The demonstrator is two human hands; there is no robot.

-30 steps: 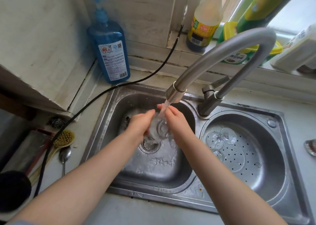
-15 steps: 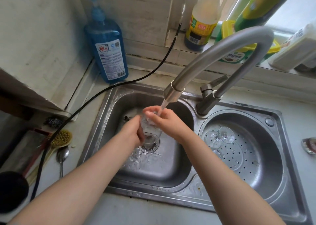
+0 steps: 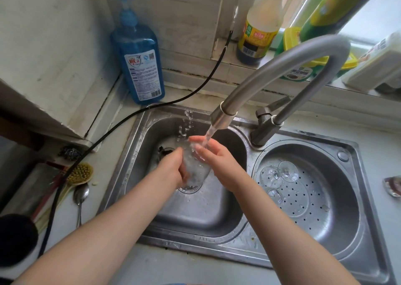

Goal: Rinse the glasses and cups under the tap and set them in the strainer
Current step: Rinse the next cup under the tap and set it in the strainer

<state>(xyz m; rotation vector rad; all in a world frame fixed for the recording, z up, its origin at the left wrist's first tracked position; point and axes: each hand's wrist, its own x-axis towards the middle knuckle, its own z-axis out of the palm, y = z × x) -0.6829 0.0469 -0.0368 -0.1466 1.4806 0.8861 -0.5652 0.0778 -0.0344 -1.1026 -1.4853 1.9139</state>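
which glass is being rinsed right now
The glass gripped by the left hand under the tap stream; the other glasses lie in the strainer.

A pale table (image 3: 195, 271) carries a steel double sink (image 3: 245, 239) set into it. At the back left corner a blue soap pump bottle (image 3: 138, 59) stands upright against the wall. A black cable (image 3: 121, 124) trails across the left side, past a dark scouring pad (image 3: 69, 152). Beside it lie a yellow bristle brush (image 3: 80, 173) and a metal spoon (image 3: 80, 195), bowl away from me. A dark round object (image 3: 16, 239) sits at the near left edge.
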